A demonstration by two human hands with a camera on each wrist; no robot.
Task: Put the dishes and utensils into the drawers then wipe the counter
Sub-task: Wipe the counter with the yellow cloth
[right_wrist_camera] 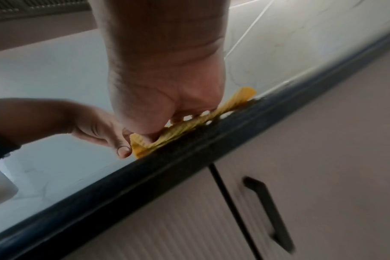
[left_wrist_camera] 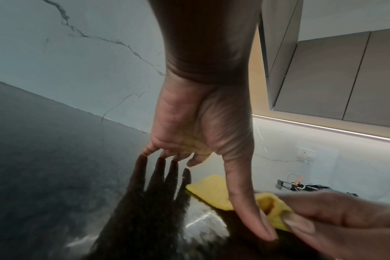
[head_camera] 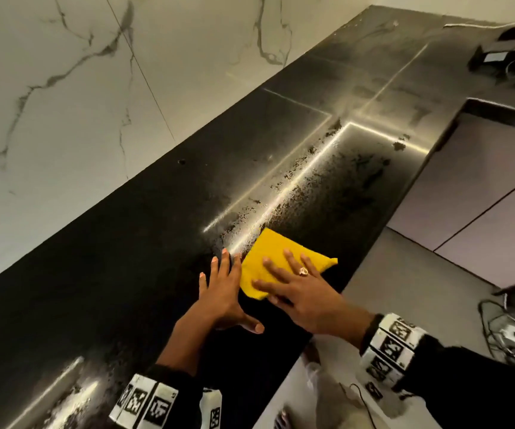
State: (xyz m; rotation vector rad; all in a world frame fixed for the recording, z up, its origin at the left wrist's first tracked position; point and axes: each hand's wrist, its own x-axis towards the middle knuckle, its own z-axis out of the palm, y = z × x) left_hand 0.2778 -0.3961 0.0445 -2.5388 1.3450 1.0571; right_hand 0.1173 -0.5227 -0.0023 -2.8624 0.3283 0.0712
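Observation:
A folded yellow cloth [head_camera: 276, 250] lies on the black counter [head_camera: 120, 258], close to its front edge. My right hand [head_camera: 293, 280], with a ring on one finger, presses flat on the cloth with fingers spread. My left hand [head_camera: 223, 289] lies flat on the bare counter just left of the cloth, fingers straight and thumb out toward it. In the left wrist view the left hand [left_wrist_camera: 200, 126] touches the counter with its fingertips beside the cloth [left_wrist_camera: 211, 190]. The right wrist view shows the right hand [right_wrist_camera: 167, 91] bearing down on the cloth [right_wrist_camera: 189, 126] at the counter's front edge [right_wrist_camera: 167, 168].
Damp smears and light streaks [head_camera: 312, 171] cross the counter beyond the cloth. Black electronics with cables [head_camera: 510, 54] sit at the far right end. A marble wall [head_camera: 80, 88] backs the counter. Grey cabinet fronts [head_camera: 482, 196] with a black handle [right_wrist_camera: 267, 211] are below.

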